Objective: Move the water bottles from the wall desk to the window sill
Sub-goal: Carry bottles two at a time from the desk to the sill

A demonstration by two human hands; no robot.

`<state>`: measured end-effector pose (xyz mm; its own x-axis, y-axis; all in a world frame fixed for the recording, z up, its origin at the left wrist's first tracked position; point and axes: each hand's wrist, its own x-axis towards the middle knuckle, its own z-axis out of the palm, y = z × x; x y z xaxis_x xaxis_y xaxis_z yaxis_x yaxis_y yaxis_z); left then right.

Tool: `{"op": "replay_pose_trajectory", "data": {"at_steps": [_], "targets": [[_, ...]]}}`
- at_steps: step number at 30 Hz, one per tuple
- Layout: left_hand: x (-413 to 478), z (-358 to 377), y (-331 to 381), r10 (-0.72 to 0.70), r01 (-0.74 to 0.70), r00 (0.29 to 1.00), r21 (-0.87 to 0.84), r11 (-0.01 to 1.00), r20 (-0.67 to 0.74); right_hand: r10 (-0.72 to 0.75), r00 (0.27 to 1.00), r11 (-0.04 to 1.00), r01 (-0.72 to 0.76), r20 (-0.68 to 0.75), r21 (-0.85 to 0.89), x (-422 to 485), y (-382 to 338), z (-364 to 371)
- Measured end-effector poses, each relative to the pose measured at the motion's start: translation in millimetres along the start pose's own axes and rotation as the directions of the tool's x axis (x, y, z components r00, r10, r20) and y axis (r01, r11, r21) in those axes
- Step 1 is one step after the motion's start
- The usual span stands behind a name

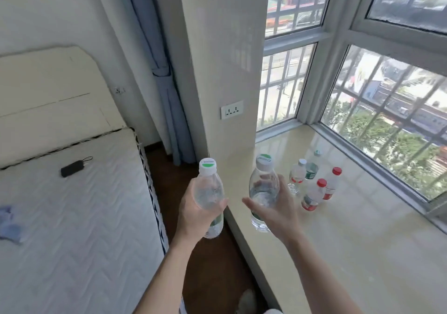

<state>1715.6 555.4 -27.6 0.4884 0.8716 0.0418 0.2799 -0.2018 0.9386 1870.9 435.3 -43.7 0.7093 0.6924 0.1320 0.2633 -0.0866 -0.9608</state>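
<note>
Mattress (72, 217) was seen at 8 o'clock of the view, window sill (362, 253) at 4 o'clock, barred window (387, 110) at 2 o'clock, tied curtain (167, 91) at 11 o'clock. Left hand (198, 214) was wrapped round the left bottle (208, 190), thumb and fingers curled on its body; the bottle was held upright over the floor, just short of the sill edge. Right hand (278, 212) was curled round the right bottle (263, 190), held upright over the sill's near edge; base contact with the sill could not be told. Both caps were white with green tops. Four bottles (312, 195) were stood in a cluster on the sill at 3 o'clock of the right hand, two red-capped. Wall socket (231, 109) was noted at 12 o'clock of the hands, a black device (71, 168) on the mattress at 9 o'clock.
</note>
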Motion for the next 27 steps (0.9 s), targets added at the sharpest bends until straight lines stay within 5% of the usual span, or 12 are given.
{"op": "replay_pose_trajectory", "data": {"at_steps": [9, 15, 27], "targets": [[130.1, 60.7, 31.2, 0.086, -0.078, 0.977, -0.049, 0.996, 0.193, 0.033, 0.981, 0.999, -0.041, -0.189, -0.036, 104.3, 1.5, -20.8], [173.4, 121.5, 41.2, 0.110, -0.080, 0.897, -0.089, 0.993, 0.427, 0.130, 0.909, 0.988, -0.153, -0.396, -0.027, 118.7, 17.6, -58.8], [162.2, 240.7, 48.9, 0.188, -0.086, 0.460, -0.167, 0.982, 0.867, 0.268, 0.499, 0.933, -0.349, -0.824, 0.092, 52.9, 50.9, -109.4]]}}
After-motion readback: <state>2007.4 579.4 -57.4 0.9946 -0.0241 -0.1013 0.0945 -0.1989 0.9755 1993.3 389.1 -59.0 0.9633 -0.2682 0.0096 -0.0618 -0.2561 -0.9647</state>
